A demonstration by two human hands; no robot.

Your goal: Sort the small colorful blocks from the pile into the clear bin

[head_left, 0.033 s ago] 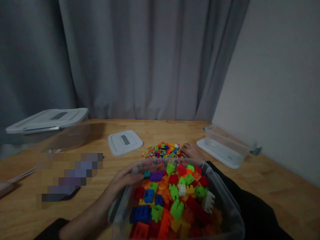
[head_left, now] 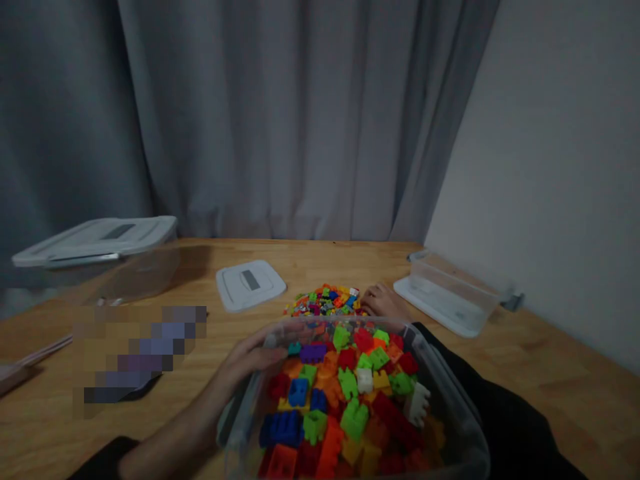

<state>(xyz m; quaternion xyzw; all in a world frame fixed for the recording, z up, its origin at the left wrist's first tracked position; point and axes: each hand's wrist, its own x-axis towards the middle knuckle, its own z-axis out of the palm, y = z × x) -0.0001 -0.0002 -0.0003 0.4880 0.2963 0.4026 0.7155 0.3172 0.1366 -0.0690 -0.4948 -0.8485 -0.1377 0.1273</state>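
Left hand [head_left: 253, 360] has its grip flat and spread on the left wall of the clear plastic tub of big colourful bricks [head_left: 453, 407], front of the wooden bench [head_left: 550, 373]. Right hand [head_left: 383, 301] rests behind it beside the small loose brick pile [head_left: 325, 301]; can't tell its grip.

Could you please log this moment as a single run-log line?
left hand: on rim of clear bin of colourful bricks | right hand: beside loose brick pile on table | lid: lying behind
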